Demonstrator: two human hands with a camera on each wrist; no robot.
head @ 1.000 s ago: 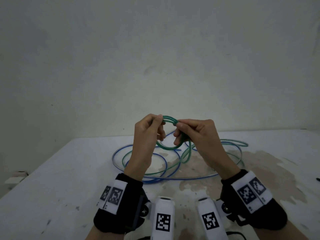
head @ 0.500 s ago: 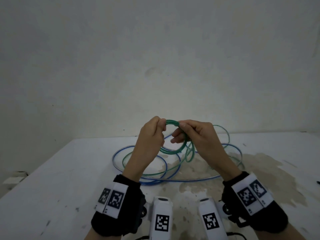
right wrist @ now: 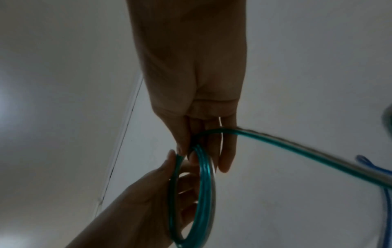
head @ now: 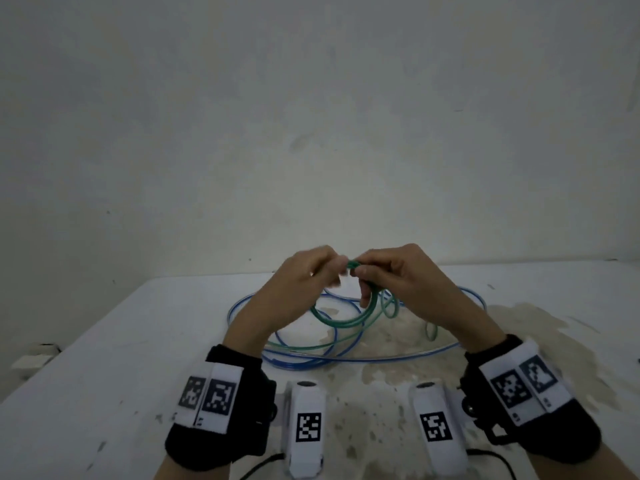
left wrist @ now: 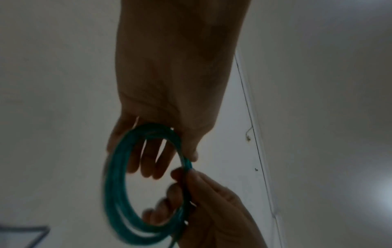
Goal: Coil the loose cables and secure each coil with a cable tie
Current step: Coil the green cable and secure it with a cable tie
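White tabletop (head: 104, 358), stained and blotched towards the right, set against a pale wall (head: 311, 116); blue cable (head: 346, 359) lying loose on it in wide loops beneath and beyond the hands; green cable (head: 304, 347), part of it trailing across the tabletop among the blue loops, part gathered into a small coil (head: 341, 320) of several turns held up above the surface; left hand (head: 301, 285), its grip pinching the top of the coil between thumb and curled fingers; right hand (head: 398, 275), its grip likewise pinching the coil's top just beside the left, fingertips of the two hands nearly touching; one loose green strand leaving the right hand's fingers (right wrist: 227, 151) and running off towards the tabletop; black wrist bands with white coded markers (head: 519, 386) on both wrists.
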